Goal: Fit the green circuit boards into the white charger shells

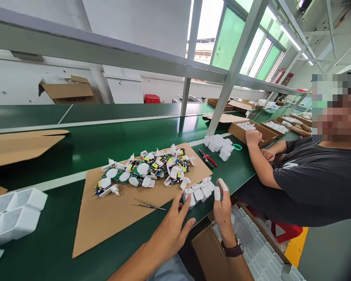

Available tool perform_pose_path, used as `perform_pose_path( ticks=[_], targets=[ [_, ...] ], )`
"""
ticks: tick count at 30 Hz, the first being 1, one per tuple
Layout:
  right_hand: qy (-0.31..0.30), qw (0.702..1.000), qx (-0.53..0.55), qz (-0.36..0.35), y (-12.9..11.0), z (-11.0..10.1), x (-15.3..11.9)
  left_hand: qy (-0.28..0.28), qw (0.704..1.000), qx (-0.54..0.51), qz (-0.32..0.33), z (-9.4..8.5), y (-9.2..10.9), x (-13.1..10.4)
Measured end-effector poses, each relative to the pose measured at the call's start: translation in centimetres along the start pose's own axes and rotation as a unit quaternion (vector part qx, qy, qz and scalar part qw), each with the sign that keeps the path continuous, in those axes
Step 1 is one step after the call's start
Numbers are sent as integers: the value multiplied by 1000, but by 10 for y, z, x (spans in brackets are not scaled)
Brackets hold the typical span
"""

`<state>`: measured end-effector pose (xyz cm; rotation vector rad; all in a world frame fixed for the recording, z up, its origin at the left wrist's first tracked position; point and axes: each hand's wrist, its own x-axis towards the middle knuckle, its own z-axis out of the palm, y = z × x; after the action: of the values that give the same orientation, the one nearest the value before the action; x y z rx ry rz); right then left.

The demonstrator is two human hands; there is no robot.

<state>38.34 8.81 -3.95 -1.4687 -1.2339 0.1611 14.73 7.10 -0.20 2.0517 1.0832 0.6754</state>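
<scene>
A block of white plastic housings (198, 192) sits near the table's front edge, between my two hands. My left hand (175, 224) is at its left end with fingers spread, the fingertips at or touching the nearest housing. On the other side, my right hand (223, 214) is upright beside the block, fingers stretched out, white covers on two fingertips. Nothing shows in its grasp. Behind lies a cardboard sheet (111, 218) bearing a pile of green circuit boards with white plug parts (143, 168). Metal tweezers (149, 204) rest on the sheet.
Red-handled pliers (207, 159), white cups (219, 145) and a green ring (237, 147) lie at right. A co-worker's arm (263, 168) reaches a box of white parts (251, 130). White trays (17, 212) stand left. Below right, a carton holds clear trays (259, 246).
</scene>
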Motion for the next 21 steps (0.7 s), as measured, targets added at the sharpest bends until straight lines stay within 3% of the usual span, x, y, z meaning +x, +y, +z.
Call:
perform_pose_path(
  ticks=[6,12,16,18,21],
  targets=[
    [1,1000,6,25,14,9,3,-3,999,5,32,13,3,24],
    [45,999,-18,-10,-4,-12,5,-48,997,-17,55,1,13,25],
    [43,992,0,-120,-40,-22,-3,-25,995,45,79,-42,13,-6],
    [37,988,25,-150,-61,-20,-7,36,992,88,84,-79,11,-31],
    [15,979,48,-197,-84,-8,-8,178,967,175,47,-145,6,-80]
  ],
)
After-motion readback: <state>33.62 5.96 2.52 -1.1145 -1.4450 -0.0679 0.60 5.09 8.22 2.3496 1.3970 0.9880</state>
